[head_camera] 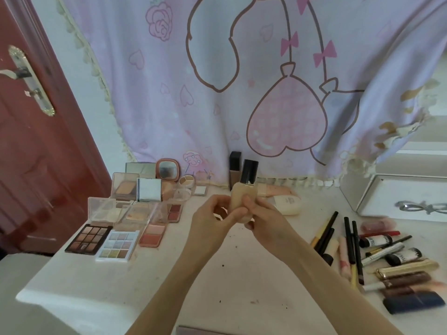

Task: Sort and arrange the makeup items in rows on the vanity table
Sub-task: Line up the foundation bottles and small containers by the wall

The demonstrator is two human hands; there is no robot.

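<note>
Foundation bottle [242,189] upright, gripped between both hands' fingers [249,204].

A pink curtain [242,93] printed with hearts, bows and a rose is hanging behind the table, its tasselled hem trailing along the back edge. A dark red door [31,165] with a silver handle [26,76] is standing at the left. A white box [399,197] bearing a silver bow [422,207] is sitting at the right.
</note>
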